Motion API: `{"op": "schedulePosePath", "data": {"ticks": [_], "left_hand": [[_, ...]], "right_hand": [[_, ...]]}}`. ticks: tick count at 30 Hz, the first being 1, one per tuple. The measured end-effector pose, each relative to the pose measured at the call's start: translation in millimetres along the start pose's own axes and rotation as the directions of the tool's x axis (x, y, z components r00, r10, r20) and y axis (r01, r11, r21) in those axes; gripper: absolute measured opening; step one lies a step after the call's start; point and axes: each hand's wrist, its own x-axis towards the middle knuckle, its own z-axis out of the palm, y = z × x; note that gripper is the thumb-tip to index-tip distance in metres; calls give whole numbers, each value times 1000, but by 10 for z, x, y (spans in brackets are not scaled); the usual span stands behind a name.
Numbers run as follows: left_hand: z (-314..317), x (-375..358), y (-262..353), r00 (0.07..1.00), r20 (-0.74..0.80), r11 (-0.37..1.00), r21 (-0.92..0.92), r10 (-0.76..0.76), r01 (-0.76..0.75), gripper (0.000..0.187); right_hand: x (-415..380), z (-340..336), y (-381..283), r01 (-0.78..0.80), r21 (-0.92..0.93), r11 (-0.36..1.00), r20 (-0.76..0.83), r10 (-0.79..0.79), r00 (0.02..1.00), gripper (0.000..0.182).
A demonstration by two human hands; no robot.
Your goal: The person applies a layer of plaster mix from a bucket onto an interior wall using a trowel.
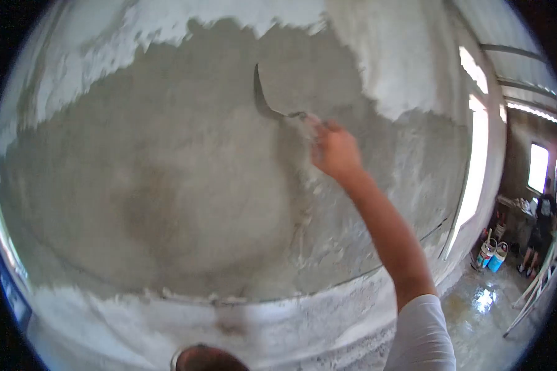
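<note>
My right hand (335, 148) is closed around the handle of a trowel (264, 99), its arm stretched up and forward. The thin curved blade lies against or very close to the wall, tilted with its tip pointing up. Wet grey plaster (229, 173) covers a broad patch of the wall around it, smoother to the left of the hand and rougher just below it. My left hand does not show. At the bottom edge, a rounded brown shape (210, 360) with a pale rim is cut off, and I cannot make out what it is.
Paler wall (402, 62) borders the grey patch above, and a whitish strip (124, 315) runs below. To the right are a bright window opening (473, 167), buckets (497, 257) on a wet floor (476, 315), a white ladder-like frame (535, 287) and a person (543, 226) in dark clothes.
</note>
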Motion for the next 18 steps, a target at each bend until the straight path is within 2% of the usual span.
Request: {"op": "schedulePosePath", "data": {"ticks": [1,2,3,4,5,6,7,8,10,12,14,16,17,18], "left_hand": [[146,12,-86,998,-9,997,40,-58,59,29],[357,54,-314,969,-84,949,-235,-234,209,26],[264,-17,-417,900,-138,816,-495,-413,299,30],[-2,91,126,920,189,818,-422,-343,391,28],[-147,162,557,862,230,831,-242,-452,500,24],[-97,180,517,939,214,864,-376,-269,334,22],[-125,253,450,850,371,723,-458,-374,518,21],[-144,307,495,878,395,701,-545,-270,461,20],[-193,421,617,875,417,699,-549,-247,459,21],[-209,534,627,848,469,728,-488,-246,481,20],[-224,574,636,815,538,760,-433,-213,484,20],[-251,642,632,775,606,703,-471,-180,532,20],[-246,714,512,777,611,776,-414,-151,476,19],[-248,757,404,770,623,785,-406,-137,468,19]], "right_hand": [[-291,22,4,106,83,991,-77,-100,992,50],[-618,39,-27,208,177,962,-155,-181,971,50],[-933,-99,-227,142,337,931,-38,-138,990,51],[-1240,-243,-419,58,476,878,89,-113,990,53],[-1593,-250,-525,1,617,787,201,-159,966,54],[-1959,-264,-634,-82,728,681,306,-215,927,54],[-2337,-220,-765,-99,764,637,374,-313,873,52],[-2678,-174,-911,-113,796,595,418,-405,813,51],[-3111,-272,-1322,-137,746,652,578,-532,619,47],[-3468,-223,-1792,-279,616,737,771,-491,404,40],[-3804,-59,-2306,-271,635,724,770,-564,298,42],[-3967,58,-2737,-271,633,725,770,-555,315,44],[-3961,61,-2917,-252,641,725,762,-563,319,47],[-3924,41,-3049,-264,632,729,769,-546,332,47]]}}
